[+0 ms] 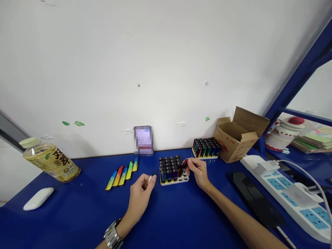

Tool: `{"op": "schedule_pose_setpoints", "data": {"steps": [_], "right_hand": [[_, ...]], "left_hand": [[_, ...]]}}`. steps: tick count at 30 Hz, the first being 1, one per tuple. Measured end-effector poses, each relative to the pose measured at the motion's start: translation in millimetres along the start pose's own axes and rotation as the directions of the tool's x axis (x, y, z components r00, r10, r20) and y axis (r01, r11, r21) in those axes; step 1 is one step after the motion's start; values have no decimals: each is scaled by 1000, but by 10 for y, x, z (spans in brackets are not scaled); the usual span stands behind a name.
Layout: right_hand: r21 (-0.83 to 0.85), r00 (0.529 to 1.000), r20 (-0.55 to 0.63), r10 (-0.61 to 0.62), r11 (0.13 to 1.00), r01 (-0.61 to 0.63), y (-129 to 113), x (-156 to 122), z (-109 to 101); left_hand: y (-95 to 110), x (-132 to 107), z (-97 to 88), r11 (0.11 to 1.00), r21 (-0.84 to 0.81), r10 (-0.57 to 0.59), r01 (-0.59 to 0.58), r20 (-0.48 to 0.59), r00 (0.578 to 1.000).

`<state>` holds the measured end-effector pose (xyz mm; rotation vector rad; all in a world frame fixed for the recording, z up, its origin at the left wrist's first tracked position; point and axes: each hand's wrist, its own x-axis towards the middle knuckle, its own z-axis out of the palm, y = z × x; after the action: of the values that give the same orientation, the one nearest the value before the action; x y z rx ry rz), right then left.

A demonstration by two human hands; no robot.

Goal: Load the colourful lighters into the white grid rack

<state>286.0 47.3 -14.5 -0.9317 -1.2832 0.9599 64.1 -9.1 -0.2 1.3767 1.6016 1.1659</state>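
Observation:
My right hand [199, 171] pinches a dark red, shiny lighter-like tube [183, 167], tilted over the right side of a white slotted tray [184, 178]. Whether its lower end sits in a slot is hard to see. Several dark tubes with black tops [169, 175] stand upright in rows in that tray; a few oval slots at its front right hold nothing. To the left of the tray, my left hand [141, 193] is closed around a small slim piece with a pale end [148, 180], mostly hidden by the fingers.
Several gradient-coloured flat sticks [118, 175] lie at left. Behind stand a phone [143, 140], a second filled tray [206, 148] and an open cardboard box [234, 141]. A bottle [52, 160], white mouse [38, 199], black phone [255, 199] and power strip [285, 199] flank the hands.

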Motion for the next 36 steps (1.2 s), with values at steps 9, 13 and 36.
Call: {"op": "schedule_pose_setpoints", "data": {"steps": [9, 13, 36], "right_hand": [[-372, 919, 226, -322, 843, 387, -156, -2, -71], [-390, 941, 200, -272, 859, 331, -171, -64, -2], [-206, 908, 48, -417, 885, 418, -368, -213, 312]], "left_hand": [[-17, -21, 2, 999, 4, 43, -43, 16, 999], [-4, -59, -2, 996, -88, 41, -35, 63, 997], [-91, -213, -40, 881, -15, 472, -473, 105, 875]]}}
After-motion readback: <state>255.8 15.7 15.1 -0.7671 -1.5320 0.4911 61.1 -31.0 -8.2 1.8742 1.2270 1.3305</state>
